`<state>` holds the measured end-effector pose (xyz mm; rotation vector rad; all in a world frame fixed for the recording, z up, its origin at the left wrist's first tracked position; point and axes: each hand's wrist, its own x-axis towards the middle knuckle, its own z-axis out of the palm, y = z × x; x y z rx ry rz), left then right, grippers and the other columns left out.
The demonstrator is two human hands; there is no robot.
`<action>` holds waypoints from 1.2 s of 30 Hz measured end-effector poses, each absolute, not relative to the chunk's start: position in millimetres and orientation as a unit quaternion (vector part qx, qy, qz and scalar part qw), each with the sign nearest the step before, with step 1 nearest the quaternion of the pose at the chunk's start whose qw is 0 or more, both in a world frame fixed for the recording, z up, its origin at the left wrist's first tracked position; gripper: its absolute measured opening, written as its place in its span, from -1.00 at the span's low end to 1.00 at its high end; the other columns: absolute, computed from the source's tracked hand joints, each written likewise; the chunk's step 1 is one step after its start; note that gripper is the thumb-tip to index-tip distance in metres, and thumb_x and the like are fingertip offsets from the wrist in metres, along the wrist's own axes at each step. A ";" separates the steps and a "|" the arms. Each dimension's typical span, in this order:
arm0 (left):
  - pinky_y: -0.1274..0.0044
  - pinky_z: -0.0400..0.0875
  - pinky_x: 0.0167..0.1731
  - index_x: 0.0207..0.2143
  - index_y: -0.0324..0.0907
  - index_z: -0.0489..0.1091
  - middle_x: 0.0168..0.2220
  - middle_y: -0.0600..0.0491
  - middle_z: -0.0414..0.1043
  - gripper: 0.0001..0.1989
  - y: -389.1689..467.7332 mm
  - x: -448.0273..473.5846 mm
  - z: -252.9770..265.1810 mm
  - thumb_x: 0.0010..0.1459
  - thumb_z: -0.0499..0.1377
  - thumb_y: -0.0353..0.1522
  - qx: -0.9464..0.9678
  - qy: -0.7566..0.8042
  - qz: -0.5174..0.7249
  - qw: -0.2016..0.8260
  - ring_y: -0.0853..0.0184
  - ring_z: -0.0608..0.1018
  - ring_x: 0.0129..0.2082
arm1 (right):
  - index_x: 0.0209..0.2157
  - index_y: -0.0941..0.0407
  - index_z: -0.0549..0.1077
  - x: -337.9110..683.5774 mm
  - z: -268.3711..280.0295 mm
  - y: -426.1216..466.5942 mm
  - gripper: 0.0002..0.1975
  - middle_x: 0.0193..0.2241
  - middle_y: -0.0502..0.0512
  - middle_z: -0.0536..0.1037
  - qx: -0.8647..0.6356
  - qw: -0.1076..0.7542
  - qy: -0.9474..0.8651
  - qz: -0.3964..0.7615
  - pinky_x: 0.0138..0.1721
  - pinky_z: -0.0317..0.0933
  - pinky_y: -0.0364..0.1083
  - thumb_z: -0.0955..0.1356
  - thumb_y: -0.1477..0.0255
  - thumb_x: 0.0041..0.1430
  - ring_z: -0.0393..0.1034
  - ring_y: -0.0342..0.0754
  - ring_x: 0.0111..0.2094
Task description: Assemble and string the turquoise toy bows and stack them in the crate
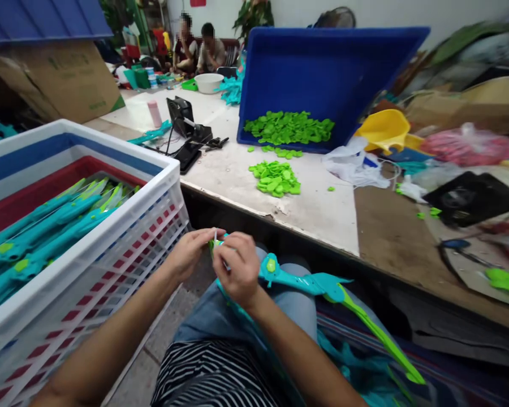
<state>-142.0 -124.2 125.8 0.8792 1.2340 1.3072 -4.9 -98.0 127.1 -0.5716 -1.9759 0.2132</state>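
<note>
A teal plastic toy bow (299, 281) with a lime green limb lies across my lap, its green tip pointing down to the right. Its other end is between my hands, mostly covered by the fingers. The fingertips of my left hand (190, 253) are pinched at that end, on a short piece of white string (215, 235). Close beside it, my right hand (238, 268) is closed with curled fingers around the bow's end. How the string sits on the bow is hidden by my fingers.
On my left stands a white crate (169, 175) holding several similar teal bows. Loose green pieces (275, 178) lie on the table (322, 217) before a tilted blue bin (314, 68). A phone (189, 158) and black stand are nearby. Two people sit in the background.
</note>
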 end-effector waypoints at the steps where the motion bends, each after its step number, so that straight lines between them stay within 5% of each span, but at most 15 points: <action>1: 0.48 0.35 -0.22 -0.40 -0.25 0.50 -0.38 -0.03 0.50 -0.70 -122.5 -145.2 131.9 -0.07 0.23 -0.18 0.351 0.530 0.549 0.542 0.28 0.49 -0.31 | -0.37 0.09 0.40 -10.4 119.5 -108.0 -0.88 -0.39 0.08 0.43 -0.229 0.505 -0.826 0.100 -0.20 0.32 -0.02 0.28 0.58 0.17 0.33 -0.04 -0.25; 7: 0.60 0.30 -0.48 -0.52 -0.21 0.43 -0.57 0.09 0.41 -0.84 -135.0 -156.8 161.5 -0.16 0.27 -0.30 0.455 0.644 0.506 0.350 0.40 0.41 -0.53 | -0.37 0.11 0.43 -26.0 91.9 -112.8 -0.87 -0.38 0.09 0.45 -0.275 0.523 -0.779 0.210 -0.30 0.35 -0.10 0.26 0.49 0.22 0.37 -0.11 -0.34; 12: 0.67 0.20 -0.75 -0.46 -0.25 0.36 -0.58 0.11 0.40 -0.66 -142.9 -142.7 151.3 -0.28 0.35 -0.26 0.264 0.579 0.584 0.504 0.44 0.41 -0.68 | -0.42 0.10 0.45 -29.1 98.5 -110.7 -0.84 -0.42 0.07 0.45 -0.317 0.553 -0.722 0.270 -0.35 0.33 -0.15 0.27 0.45 0.22 0.38 -0.14 -0.38; 17: 0.63 0.42 -0.63 -0.45 -0.32 0.44 -0.53 0.03 0.47 -0.60 -144.6 -142.4 144.0 -0.37 0.44 -0.28 0.224 0.559 0.553 0.576 0.41 0.49 -0.61 | -0.34 0.10 0.52 -24.8 101.0 -107.2 -0.84 -0.41 0.07 0.45 -0.326 0.566 -0.704 0.279 -0.36 0.33 -0.16 0.29 0.43 0.23 0.37 -0.14 -0.39; 25: 0.63 0.40 -0.65 -0.51 -0.30 0.42 -0.62 0.07 0.43 -0.67 -138.2 -138.9 149.8 -0.37 0.40 -0.32 0.205 0.572 0.565 0.558 0.40 0.48 -0.64 | -0.02 0.11 0.44 -21.1 102.1 -100.9 -0.70 -0.32 0.11 0.46 -0.296 0.503 -0.764 0.276 -0.25 0.33 -0.14 0.21 0.43 0.28 0.39 -0.12 -0.30; 31: 0.55 0.45 -0.53 -0.62 -0.30 0.37 -0.62 0.04 0.42 -0.83 -127.6 -137.4 152.1 -0.27 0.27 -0.37 0.213 0.526 0.553 0.610 0.38 0.50 -0.59 | -0.27 0.08 0.53 -8.1 117.1 -83.9 -0.83 -0.39 0.08 0.46 -0.244 0.487 -0.798 0.260 -0.30 0.31 -0.09 0.28 0.42 0.25 0.36 -0.09 -0.33; 36: 0.52 0.46 -0.39 -0.51 -0.32 0.45 -0.54 0.00 0.48 -0.85 -128.3 -146.5 152.2 -0.24 0.30 -0.44 0.275 0.518 0.506 0.633 0.36 0.53 -0.51 | -0.32 0.09 0.49 2.0 125.0 -72.9 -0.84 -0.38 0.10 0.47 -0.204 0.430 -0.847 0.237 -0.29 0.30 -0.07 0.27 0.45 0.25 0.36 -0.08 -0.32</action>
